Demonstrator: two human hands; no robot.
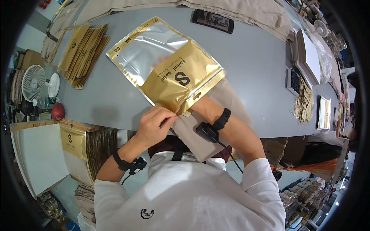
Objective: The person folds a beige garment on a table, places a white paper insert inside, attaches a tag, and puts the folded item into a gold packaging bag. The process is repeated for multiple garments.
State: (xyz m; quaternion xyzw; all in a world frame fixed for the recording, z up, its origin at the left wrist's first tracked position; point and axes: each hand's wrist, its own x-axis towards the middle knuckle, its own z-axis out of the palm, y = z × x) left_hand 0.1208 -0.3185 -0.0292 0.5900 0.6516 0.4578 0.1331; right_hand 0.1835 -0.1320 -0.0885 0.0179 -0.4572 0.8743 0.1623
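Observation:
A gold plastic zip bag (173,69) with a clear, silvery window lies slanted on the grey table, its opening towards me. My left hand (157,122) pinches the near left corner of the bag's mouth between thumb and fingers. My right hand (162,62) is inside the bag up to the wrist; its fingers show faintly through the window, and whether they hold anything is hidden. Beige fabric (199,138) with a zigzag-cut edge hangs over the table's edge under my right forearm, and a sheer part of it spreads beside the bag.
Stacked gold bags (82,55) lie at the left, near a white fan (34,82) and a dark red round object (58,111). A phone (212,21) lies at the back. At the right are white boards (309,57), a small box (293,81) and bundled tags (304,101).

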